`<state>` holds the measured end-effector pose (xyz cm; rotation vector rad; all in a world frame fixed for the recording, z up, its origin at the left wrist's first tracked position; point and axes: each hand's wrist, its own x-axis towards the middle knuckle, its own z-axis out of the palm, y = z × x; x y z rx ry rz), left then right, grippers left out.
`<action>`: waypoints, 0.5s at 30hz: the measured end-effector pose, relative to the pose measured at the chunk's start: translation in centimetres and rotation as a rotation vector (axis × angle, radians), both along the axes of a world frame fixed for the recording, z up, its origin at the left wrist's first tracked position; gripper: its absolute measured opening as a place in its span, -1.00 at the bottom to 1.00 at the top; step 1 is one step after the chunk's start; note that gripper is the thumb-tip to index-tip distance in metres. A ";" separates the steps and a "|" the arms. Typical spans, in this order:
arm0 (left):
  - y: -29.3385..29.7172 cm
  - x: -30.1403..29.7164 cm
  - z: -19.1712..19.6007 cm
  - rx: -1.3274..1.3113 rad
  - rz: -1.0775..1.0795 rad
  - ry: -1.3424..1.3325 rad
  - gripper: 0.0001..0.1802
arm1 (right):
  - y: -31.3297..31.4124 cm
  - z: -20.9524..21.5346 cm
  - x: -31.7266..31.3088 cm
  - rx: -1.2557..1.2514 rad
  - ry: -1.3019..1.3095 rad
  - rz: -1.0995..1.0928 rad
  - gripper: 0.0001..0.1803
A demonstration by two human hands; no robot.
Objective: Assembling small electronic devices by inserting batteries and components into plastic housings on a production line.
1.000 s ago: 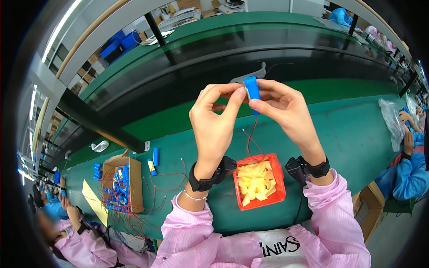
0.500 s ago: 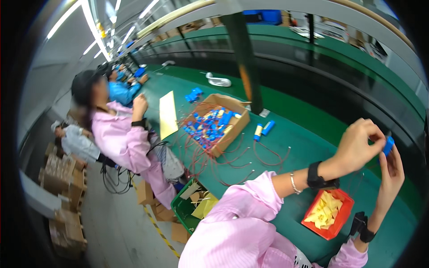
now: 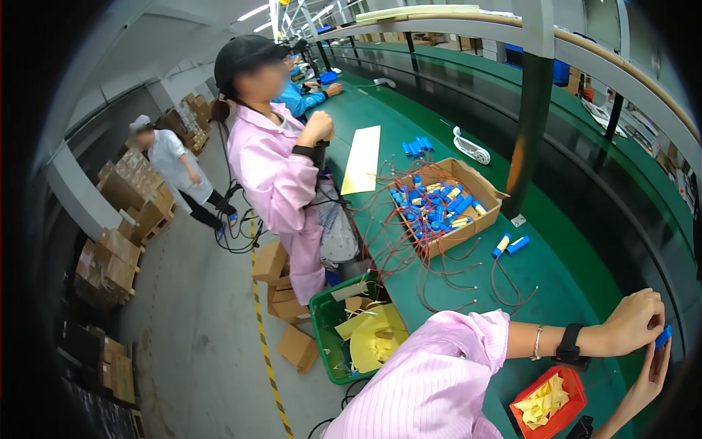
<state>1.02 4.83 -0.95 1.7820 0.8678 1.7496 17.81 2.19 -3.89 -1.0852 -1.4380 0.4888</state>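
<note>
At the far right my left hand and my right hand meet around a small blue cylindrical battery. The fingertips of both hands pinch it, and much of it is hidden behind them. Below my left wrist sits a red tray of yellow paper pieces. Two wired batteries, blue with one bearing a yellow label, lie on the green bench beyond my left forearm. Past them an open cardboard box is heaped with similar batteries, their red wires trailing over the bench.
A co-worker in pink sits at the left by a yellow sheet. A green bin of paper scraps stands below the bench edge. A dark upright post rises behind the box. Another person is in the aisle.
The view has swung left, so the bench, box and co-worker appear farther right. My hands are lower in the picture, still together on the blue battery. The person in the aisle now stands more in view.
</note>
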 end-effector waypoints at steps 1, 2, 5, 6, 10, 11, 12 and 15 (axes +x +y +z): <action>-0.2 0.1 0.0 0.011 -0.001 -0.004 -0.88 | -0.1 0.1 0.0 -0.006 0.016 0.008 -0.55; -0.3 -0.4 0.5 -0.003 -0.027 0.012 -0.90 | -0.6 0.4 -0.1 -0.014 0.023 -0.002 -0.54; -0.6 -1.6 0.2 -0.004 0.045 0.017 -0.88 | -1.0 0.4 -2.6 -0.010 0.092 0.033 -0.54; -0.7 -1.5 0.2 -0.003 0.034 0.011 -0.87 | -1.1 0.5 -2.8 0.000 0.128 0.041 -0.54; -0.4 -0.8 0.4 0.001 0.001 -0.007 -0.85 | -1.3 0.8 -2.1 0.065 0.059 0.012 -0.57; -0.5 -0.7 0.6 -0.003 -0.031 -0.030 -0.86 | -1.5 1.1 -1.9 0.026 0.071 0.022 -0.58; -0.5 -0.7 0.8 -0.008 -0.062 -0.054 -0.86 | -1.7 1.3 -1.9 0.015 0.084 0.038 -0.56; 0.1 -1.3 0.3 -0.324 -0.474 -0.277 -0.86 | -1.8 2.1 -2.0 -0.174 0.281 0.165 -0.50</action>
